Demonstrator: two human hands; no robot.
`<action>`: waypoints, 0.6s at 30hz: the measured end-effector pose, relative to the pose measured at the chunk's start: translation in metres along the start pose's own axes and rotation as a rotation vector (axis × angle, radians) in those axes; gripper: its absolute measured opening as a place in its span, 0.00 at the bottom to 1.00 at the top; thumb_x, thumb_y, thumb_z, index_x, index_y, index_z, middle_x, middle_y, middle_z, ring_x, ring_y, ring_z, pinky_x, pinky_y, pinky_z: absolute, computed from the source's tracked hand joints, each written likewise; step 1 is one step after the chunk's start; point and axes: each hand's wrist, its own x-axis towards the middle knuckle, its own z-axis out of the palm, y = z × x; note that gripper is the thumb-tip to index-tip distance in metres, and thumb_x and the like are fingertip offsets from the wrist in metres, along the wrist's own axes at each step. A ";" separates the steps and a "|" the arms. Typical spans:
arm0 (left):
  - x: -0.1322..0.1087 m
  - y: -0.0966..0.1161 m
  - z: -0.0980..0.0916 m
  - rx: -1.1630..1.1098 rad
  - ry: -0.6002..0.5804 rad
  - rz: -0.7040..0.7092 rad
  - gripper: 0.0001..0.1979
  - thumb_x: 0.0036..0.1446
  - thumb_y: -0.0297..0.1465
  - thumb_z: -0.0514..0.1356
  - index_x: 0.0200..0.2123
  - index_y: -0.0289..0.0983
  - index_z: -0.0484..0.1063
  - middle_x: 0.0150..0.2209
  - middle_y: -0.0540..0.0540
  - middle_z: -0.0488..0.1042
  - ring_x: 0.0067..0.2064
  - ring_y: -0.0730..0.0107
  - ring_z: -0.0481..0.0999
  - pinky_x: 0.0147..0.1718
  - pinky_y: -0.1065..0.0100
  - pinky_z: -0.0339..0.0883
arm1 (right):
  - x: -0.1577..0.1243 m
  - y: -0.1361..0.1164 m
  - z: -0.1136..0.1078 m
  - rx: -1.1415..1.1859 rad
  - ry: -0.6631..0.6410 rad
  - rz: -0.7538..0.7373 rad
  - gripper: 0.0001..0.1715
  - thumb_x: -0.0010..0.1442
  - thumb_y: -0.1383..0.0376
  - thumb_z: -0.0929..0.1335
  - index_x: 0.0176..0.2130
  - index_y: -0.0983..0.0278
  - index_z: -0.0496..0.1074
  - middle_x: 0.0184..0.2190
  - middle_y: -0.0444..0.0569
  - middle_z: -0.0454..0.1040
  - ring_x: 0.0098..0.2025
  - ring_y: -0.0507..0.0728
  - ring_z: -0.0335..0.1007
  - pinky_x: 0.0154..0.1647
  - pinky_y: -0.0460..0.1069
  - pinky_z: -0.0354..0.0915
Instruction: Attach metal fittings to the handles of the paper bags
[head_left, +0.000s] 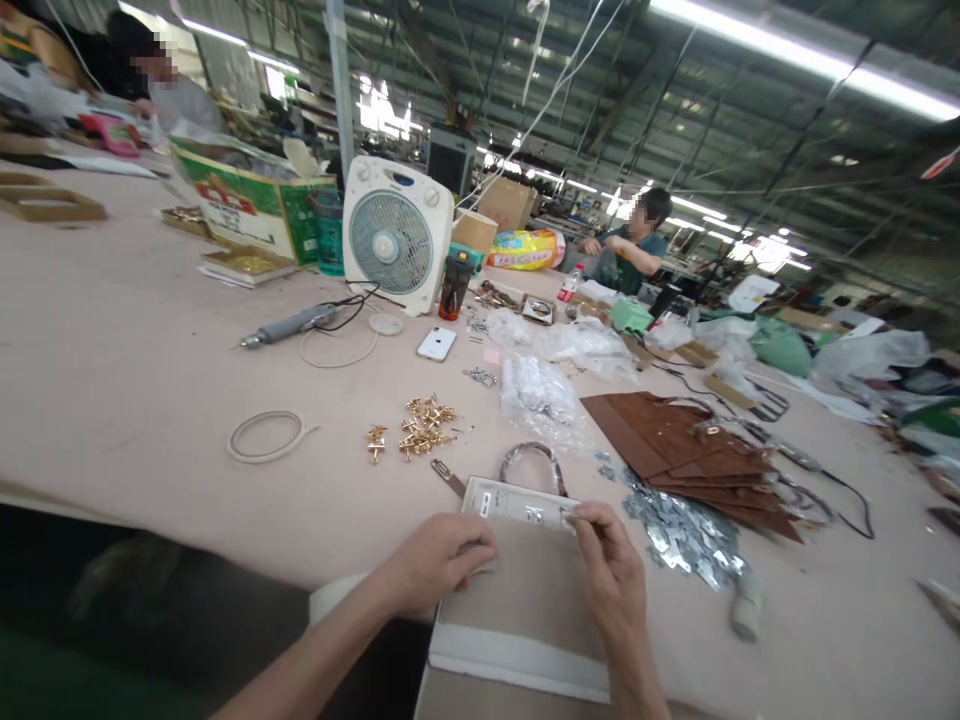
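A beige bag piece [536, 600] lies in front of me at the table's near edge, with a dark wrapped handle [534, 450] looping from its far side. Along its far edge runs a pale strip [517, 500] bearing small metal plates. My left hand [450, 555] rests over the bag's left side with its fingers curled together; what they pinch is hidden. At the strip's right end, my right hand [609, 560] pinches something too small to name. A brown strap end with a metal fitting [448, 476] sticks out to the left of the handle.
Gold-coloured fittings [426, 428] lie beyond the bag, flat metal plates [686, 535] to its right, near stacked brown leather pieces [690, 450]. Farther off are an electric screwdriver [289, 325], a fan [397, 235] and a phone [436, 344]. A co-worker [637, 245] is at back right.
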 end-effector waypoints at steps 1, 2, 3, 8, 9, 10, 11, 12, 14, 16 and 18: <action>0.000 0.000 0.000 0.010 -0.004 0.004 0.11 0.67 0.36 0.57 0.39 0.37 0.77 0.32 0.51 0.75 0.27 0.75 0.73 0.32 0.74 0.64 | 0.008 0.000 -0.004 -0.006 -0.072 0.035 0.07 0.71 0.59 0.67 0.43 0.59 0.73 0.43 0.48 0.73 0.49 0.58 0.71 0.52 0.51 0.65; 0.000 -0.001 -0.001 0.021 -0.010 0.002 0.12 0.67 0.36 0.57 0.39 0.37 0.77 0.32 0.51 0.75 0.28 0.75 0.73 0.33 0.74 0.65 | 0.015 -0.001 -0.007 -0.015 -0.153 0.061 0.09 0.71 0.58 0.67 0.42 0.59 0.73 0.45 0.49 0.74 0.52 0.59 0.70 0.55 0.52 0.64; 0.000 -0.001 -0.001 0.031 -0.017 -0.003 0.12 0.68 0.37 0.57 0.40 0.37 0.77 0.32 0.51 0.76 0.28 0.74 0.74 0.33 0.74 0.65 | 0.022 -0.002 -0.008 -0.026 -0.226 0.081 0.10 0.71 0.57 0.67 0.41 0.59 0.74 0.48 0.50 0.74 0.55 0.60 0.69 0.58 0.53 0.62; 0.000 0.000 -0.002 0.059 -0.022 -0.002 0.13 0.68 0.37 0.56 0.41 0.37 0.78 0.35 0.49 0.78 0.29 0.73 0.73 0.34 0.73 0.65 | 0.039 -0.006 -0.001 -0.080 -0.421 0.157 0.15 0.69 0.53 0.67 0.37 0.59 0.76 0.53 0.51 0.72 0.60 0.61 0.67 0.63 0.55 0.58; 0.000 0.001 -0.003 0.065 -0.018 0.004 0.13 0.68 0.37 0.56 0.41 0.37 0.78 0.35 0.49 0.77 0.30 0.73 0.73 0.34 0.73 0.65 | 0.041 -0.005 0.001 -0.089 -0.435 0.160 0.15 0.69 0.53 0.67 0.37 0.59 0.76 0.52 0.51 0.72 0.60 0.61 0.67 0.63 0.55 0.58; 0.000 0.002 -0.003 0.072 -0.014 0.009 0.13 0.68 0.37 0.56 0.41 0.38 0.78 0.34 0.49 0.77 0.30 0.73 0.73 0.34 0.74 0.65 | 0.042 -0.004 0.004 -0.098 -0.448 0.159 0.16 0.69 0.53 0.67 0.36 0.60 0.76 0.52 0.52 0.73 0.60 0.62 0.68 0.63 0.55 0.58; 0.000 0.003 -0.003 0.078 -0.013 0.013 0.13 0.68 0.37 0.56 0.40 0.38 0.78 0.34 0.49 0.77 0.31 0.72 0.73 0.34 0.74 0.65 | 0.042 -0.003 0.006 -0.105 -0.454 0.153 0.16 0.69 0.53 0.67 0.36 0.60 0.77 0.52 0.52 0.73 0.59 0.62 0.68 0.63 0.55 0.59; 0.000 0.003 -0.004 0.081 -0.013 0.014 0.13 0.68 0.37 0.56 0.40 0.38 0.78 0.34 0.49 0.77 0.32 0.71 0.73 0.34 0.74 0.65 | 0.043 -0.001 0.008 -0.113 -0.457 0.145 0.16 0.69 0.53 0.67 0.36 0.60 0.77 0.52 0.52 0.73 0.59 0.62 0.68 0.63 0.56 0.59; -0.001 0.005 -0.004 0.079 -0.010 0.014 0.13 0.68 0.37 0.56 0.40 0.38 0.79 0.34 0.49 0.77 0.32 0.71 0.73 0.35 0.74 0.65 | 0.043 0.003 0.011 -0.127 -0.456 0.127 0.16 0.69 0.53 0.68 0.35 0.60 0.77 0.52 0.52 0.74 0.58 0.62 0.69 0.62 0.57 0.61; -0.001 0.005 -0.004 0.071 -0.006 0.016 0.13 0.68 0.37 0.56 0.41 0.38 0.79 0.35 0.49 0.78 0.31 0.72 0.73 0.35 0.73 0.65 | 0.044 0.007 0.013 -0.140 -0.452 0.113 0.15 0.69 0.54 0.68 0.35 0.60 0.77 0.52 0.52 0.74 0.57 0.62 0.70 0.61 0.58 0.62; -0.001 0.005 -0.004 0.063 -0.005 0.015 0.12 0.68 0.36 0.56 0.41 0.38 0.79 0.35 0.49 0.77 0.30 0.73 0.73 0.34 0.73 0.65 | 0.044 0.009 0.015 -0.150 -0.450 0.101 0.15 0.69 0.55 0.68 0.35 0.60 0.78 0.51 0.52 0.74 0.56 0.62 0.71 0.60 0.58 0.64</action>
